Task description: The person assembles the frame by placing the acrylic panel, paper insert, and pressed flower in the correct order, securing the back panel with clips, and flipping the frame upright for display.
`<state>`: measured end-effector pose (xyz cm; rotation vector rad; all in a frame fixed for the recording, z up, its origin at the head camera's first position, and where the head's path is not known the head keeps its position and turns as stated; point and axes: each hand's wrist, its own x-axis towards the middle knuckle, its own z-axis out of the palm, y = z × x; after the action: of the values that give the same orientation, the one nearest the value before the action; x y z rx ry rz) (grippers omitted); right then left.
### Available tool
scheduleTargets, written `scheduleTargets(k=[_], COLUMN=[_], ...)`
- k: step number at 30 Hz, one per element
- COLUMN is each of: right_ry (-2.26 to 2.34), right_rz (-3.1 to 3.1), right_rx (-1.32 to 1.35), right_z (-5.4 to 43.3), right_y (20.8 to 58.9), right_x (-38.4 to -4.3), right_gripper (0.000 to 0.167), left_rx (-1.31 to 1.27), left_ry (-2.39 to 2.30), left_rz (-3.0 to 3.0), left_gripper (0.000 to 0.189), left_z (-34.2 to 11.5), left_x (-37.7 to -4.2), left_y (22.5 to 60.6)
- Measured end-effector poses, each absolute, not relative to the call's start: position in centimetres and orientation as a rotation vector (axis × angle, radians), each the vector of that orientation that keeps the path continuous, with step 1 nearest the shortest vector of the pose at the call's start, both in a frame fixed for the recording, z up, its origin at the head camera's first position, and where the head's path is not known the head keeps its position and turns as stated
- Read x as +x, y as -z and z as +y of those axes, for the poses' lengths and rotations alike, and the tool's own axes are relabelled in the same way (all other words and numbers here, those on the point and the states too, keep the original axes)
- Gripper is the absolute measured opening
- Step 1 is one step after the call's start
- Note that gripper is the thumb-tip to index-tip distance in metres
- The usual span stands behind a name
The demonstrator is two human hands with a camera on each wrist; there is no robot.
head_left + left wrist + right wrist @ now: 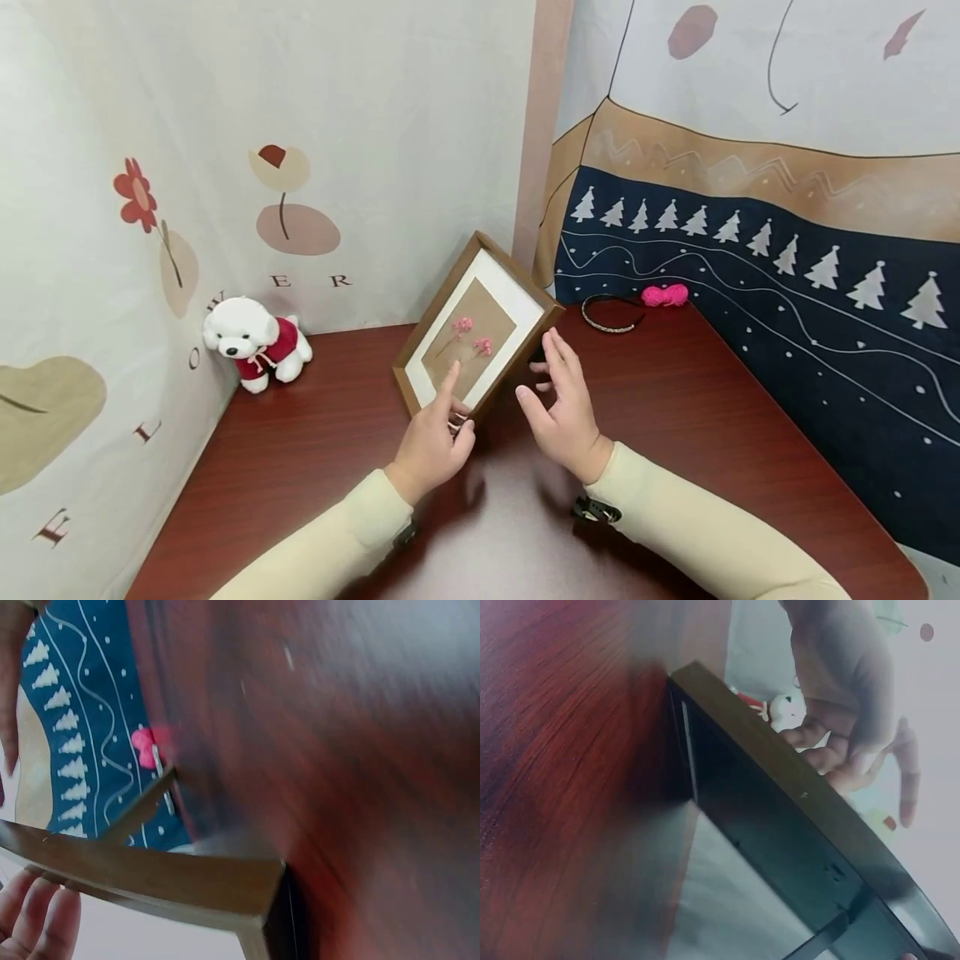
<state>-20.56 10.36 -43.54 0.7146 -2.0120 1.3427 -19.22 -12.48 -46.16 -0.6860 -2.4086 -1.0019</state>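
A wooden picture frame [512, 275] with two pink flowers on a tan sheet stands tilted on the table, one corner up. Its back and support leg [821, 937] show in the right wrist view. My left hand [435, 437] is at the lower right edge, index finger extended in front of the picture, the other fingers bent close to the wood. In the left wrist view, its fingertips [56, 919] lie right at the frame's edge. My right hand [564, 408] is beside the right corner, fingers loosely spread with nothing in them.
A white toy dog [240, 329] in a red outfit sits at the table's left by the cloth wall. At the back right lie a sparkly headband [607, 328] and a bundle of pink yarn [664, 295]. Printed cloths border the dark red table [300, 475].
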Motion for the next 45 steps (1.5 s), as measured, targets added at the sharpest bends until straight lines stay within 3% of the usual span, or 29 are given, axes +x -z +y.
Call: scheduleTargets(k=[5, 11, 16, 27, 37, 45], right_ry=[-1.495, -1.731, -1.825, -2.032, -2.034, -1.936], right_rz=[-2.047, -2.116, -2.135, -2.183, -2.237, -2.275], right_rx=[0.562, 0.433, 0.448, 0.54, 0.594, 0.589], right_z=[10.3, 10.2, 10.8, 13.5, 14.9, 15.0], right_y=[44.0, 44.7, 44.8, 44.1, 44.7, 45.3], right_x=[-21.3, -22.5, -23.7, -27.3, -29.6, -30.5], right_gripper=[0.082, 0.102, 0.108, 0.106, 0.089, 0.075], left_rx=[-0.822, -0.987, -0.93, -0.409, -0.274, -0.338], left_ry=[1.104, 1.098, 1.142, 1.155, 1.377, 1.365], left_rz=[-2.423, -2.485, -2.521, -2.499, -2.631, -2.716], left_gripper=[0.096, 0.097, 0.091, 0.072, 0.069, 0.075], left_z=[-11.2, -10.4, -11.4, -18.4, -20.6, -21.0], left_x=[-18.5, -18.4, -19.9, -26.0, -27.2, -26.5], left_y=[46.2, 46.3, 45.9, 46.1, 47.1, 47.0])
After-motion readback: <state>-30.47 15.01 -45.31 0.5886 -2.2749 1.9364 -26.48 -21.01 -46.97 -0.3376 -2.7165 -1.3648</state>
